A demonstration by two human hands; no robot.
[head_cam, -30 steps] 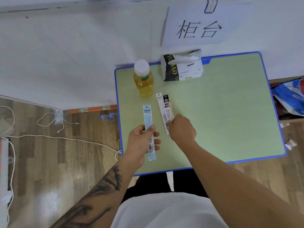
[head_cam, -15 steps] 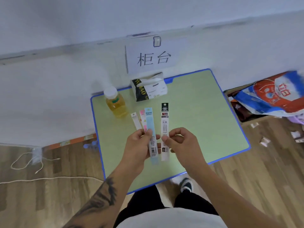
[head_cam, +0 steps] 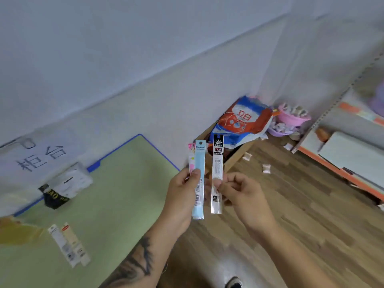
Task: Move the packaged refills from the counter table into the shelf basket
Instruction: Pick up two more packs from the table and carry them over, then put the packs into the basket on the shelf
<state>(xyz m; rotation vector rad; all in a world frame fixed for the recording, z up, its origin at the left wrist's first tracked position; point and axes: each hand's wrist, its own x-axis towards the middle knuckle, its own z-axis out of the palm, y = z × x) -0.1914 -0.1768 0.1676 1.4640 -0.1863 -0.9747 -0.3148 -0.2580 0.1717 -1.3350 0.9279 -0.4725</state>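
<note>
**Both hands holding packaged refills upright beside the worktop**

The left hand [head_cam: 182, 194], on a tattooed forearm, pinches between thumb and fingers a long pale-blue refill packet [head_cam: 199, 179], held upright; a narrower pink-and-white refill packet [head_cam: 191, 159] shows just behind it in the same grip. The right hand [head_cam: 242, 193] pinches a clear refill packet with a black printed header [head_cam: 217, 173] between thumb and forefinger, also upright, just beside the blue one; whether the two touch cannot be told. Both hands and their packets are raised over the brown wood-plank floor [head_cam: 301, 235], past the right edge of the pale-green worktop with a blue rim [head_cam: 116, 196].

Two further flat refill packets, one white [head_cam: 60, 245] and one cream with a red mark at its top [head_cam: 73, 244], lie side by side on the worktop at the lower left. Near them stands a blurred amber drink bottle [head_cam: 18, 232], partly cut off by the picture's edge. A black-and-white tissue pack [head_cam: 64, 188] rests at the rear of the worktop, below a white paper sign with two black characters [head_cam: 37, 156] on the wall.

At the wall corner, an open brown cardboard box [head_cam: 234, 156] carries a red, white and blue plastic bag [head_cam: 243, 121]. Beside it stands a pink plastic basket [head_cam: 291, 118] with small items inside. A grey metal shelf unit with orange edging [head_cam: 342, 163] occupies the right side; the view is blurred throughout.
</note>
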